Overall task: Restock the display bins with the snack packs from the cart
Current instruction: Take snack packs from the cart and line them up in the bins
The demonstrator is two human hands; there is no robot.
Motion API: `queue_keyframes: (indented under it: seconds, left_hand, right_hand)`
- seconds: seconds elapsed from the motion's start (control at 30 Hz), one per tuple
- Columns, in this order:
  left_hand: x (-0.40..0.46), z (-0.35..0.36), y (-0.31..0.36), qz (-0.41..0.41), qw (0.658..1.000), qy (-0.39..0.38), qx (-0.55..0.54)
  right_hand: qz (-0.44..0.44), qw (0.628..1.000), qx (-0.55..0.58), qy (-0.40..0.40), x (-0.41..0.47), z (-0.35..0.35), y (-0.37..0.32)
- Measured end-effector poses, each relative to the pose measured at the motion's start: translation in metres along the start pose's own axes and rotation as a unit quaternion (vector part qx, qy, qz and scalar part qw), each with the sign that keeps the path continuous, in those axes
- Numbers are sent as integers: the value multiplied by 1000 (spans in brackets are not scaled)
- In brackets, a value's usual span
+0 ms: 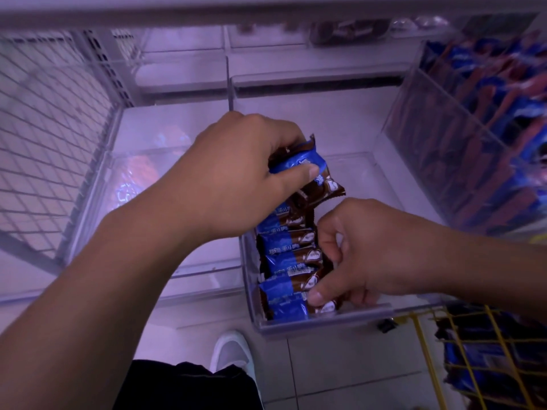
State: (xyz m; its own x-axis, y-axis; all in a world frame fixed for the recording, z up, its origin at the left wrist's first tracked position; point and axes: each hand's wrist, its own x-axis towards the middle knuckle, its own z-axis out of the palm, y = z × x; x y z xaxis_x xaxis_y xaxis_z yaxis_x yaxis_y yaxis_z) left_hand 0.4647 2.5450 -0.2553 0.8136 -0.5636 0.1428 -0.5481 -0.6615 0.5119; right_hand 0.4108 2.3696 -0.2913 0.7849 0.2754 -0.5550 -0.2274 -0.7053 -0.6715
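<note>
Our left hand (236, 173) raised, fingers and thumb curled in a pinch, our right hand (364, 250) lower, fingers curled downward

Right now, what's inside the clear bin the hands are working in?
The clear bin holds a row of blue-and-brown snack packs. The left hand grips more packs at the far end; the right hand steadies the row, hiding its right side.
</note>
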Motion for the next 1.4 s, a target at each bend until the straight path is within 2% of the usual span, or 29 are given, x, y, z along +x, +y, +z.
queue_keyframes:
  seconds: [0.07,0.2,0.27,0.37,0.43,0.5,0.53,0.7,0.8,0.9,0.97,1.07,1.2,1.27,1.33,1.4]
  left_hand:
    - [0,0,0,-1,1000,-1,0]
    - [0,0,0,-2,1000,3,2]
    - [0,1,0,-3,1000,11,-2]
    - [1,3,-3,-8,1000,25,-2]
    - [1,4,-3,-8,1000,28,8]
    - [1,4,-2,-6,999,32,13]
    - [1,4,-2,-6,999,34,13]
    - [1,4,-2,-9,1000,23,16]
    - [1,2,-1,-8,1000,16,14]
    - [-1,-1,3,-3,1000,4,8]
    - [-1,-2,8,2,1000,-15,8]
    - [-2,-3,14,5,998,-50,23]
    - [-3,-9,23,-10,988,-127,89]
    - [3,-7,37,17,970,-202,132]
    - [15,3,51,22,923,-329,196]
    - [28,17,60,-1,866,-421,268]
  right_hand:
    - [5,1000,11,18,-1,0,4]
    - [13,1000,-16,-6,-4,-2,6]
    - [47,999,5,5,-3,-7,9]
    - [133,971,198,31,4,-17,16]
    - [145,928,340,-57,7,-19,17]
    - [116,897,401,-144,10,-13,17]
    - [101,890,417,-155,11,-9,18]
    - [72,874,476,-67,7,-1,29]
    - [79,927,365,46,-1,-21,29]
    - [-33,961,229,153,-8,-47,25]
    - [-139,964,161,162,-10,-54,19]
    - [-205,961,120,141,-9,-50,11]
    - [-165,980,21,106,-17,-59,20]
    - [-118,986,-60,103,-25,-63,34]
    - [-79,971,-179,135,-32,-61,43]
    - [-42,944,-287,157,-35,-55,46]
